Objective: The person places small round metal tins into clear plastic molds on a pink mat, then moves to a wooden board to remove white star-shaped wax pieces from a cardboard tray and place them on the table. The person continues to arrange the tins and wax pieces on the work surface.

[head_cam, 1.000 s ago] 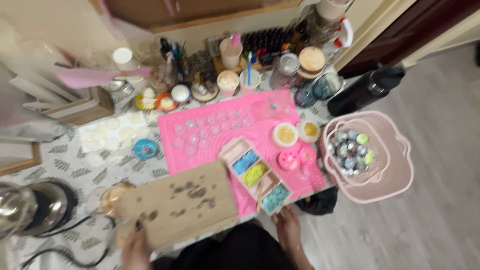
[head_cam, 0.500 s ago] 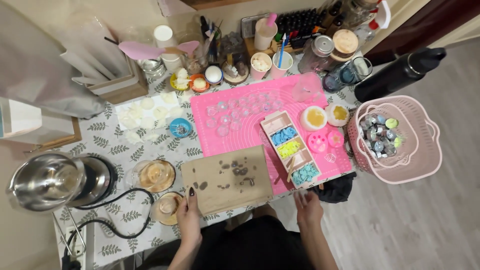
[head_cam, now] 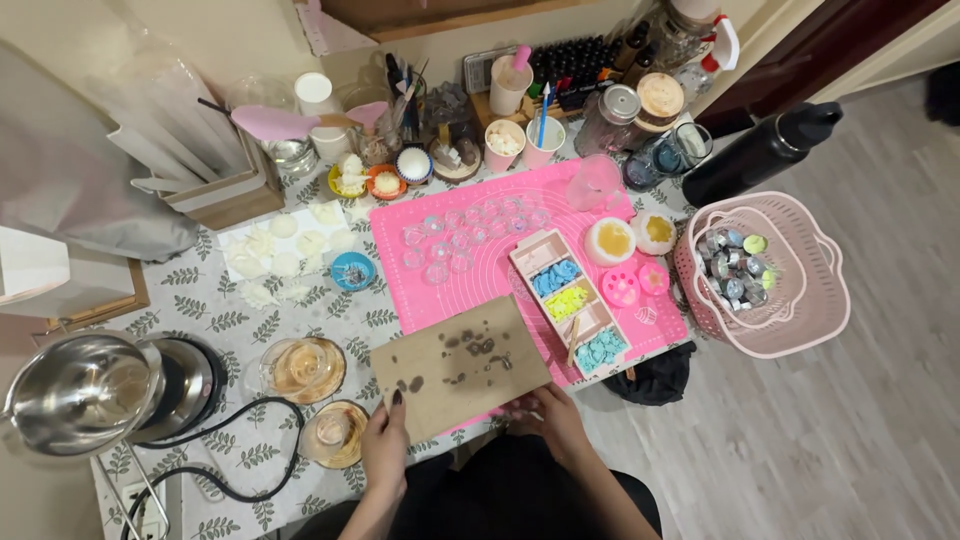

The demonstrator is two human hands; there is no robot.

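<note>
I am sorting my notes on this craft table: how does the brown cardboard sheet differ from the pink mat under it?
The brown cardboard sheet is smaller, stained with dark spots, and lies askew; the pink mat is larger, bright and printed with pale circles. The left hand and right hand touch the cardboard at its near edge, while the mat carries a compartment tray and small moulds. Both lie flat on the table.
</note>
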